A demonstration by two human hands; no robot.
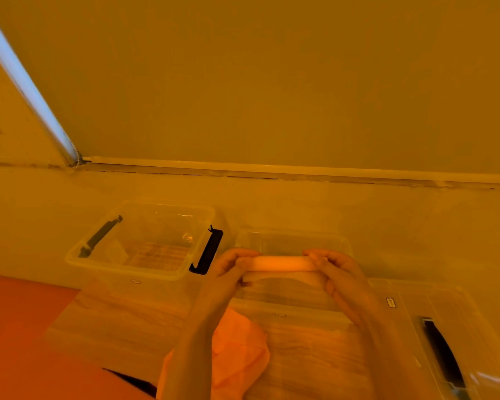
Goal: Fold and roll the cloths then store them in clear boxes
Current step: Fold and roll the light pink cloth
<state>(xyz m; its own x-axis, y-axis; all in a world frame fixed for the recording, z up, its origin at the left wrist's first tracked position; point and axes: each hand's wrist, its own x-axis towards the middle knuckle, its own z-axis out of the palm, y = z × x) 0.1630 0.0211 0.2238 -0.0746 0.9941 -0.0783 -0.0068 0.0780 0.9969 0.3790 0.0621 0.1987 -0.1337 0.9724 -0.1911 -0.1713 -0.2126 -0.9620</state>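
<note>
A pale rolled cloth (282, 263) lies level above the middle clear box (295, 313); an orange cloth (237, 350) lies crumpled.

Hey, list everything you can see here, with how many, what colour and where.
Rolled cloth: one, pale orange, held over the middle box.
Loose cloth: one, orange, crumpled on the table near the person.
Left clear box: one, black handles, open, far left.
Middle clear box: one, open, under the roll.
Right clear box: one, black handle, near right; lid state unclear.
Table: one, light wood grain.
Mat: one, red-orange, left.
Wall: plain, behind.
Left hand: grips the roll's left end.
Right hand: grips its right end.
</note>
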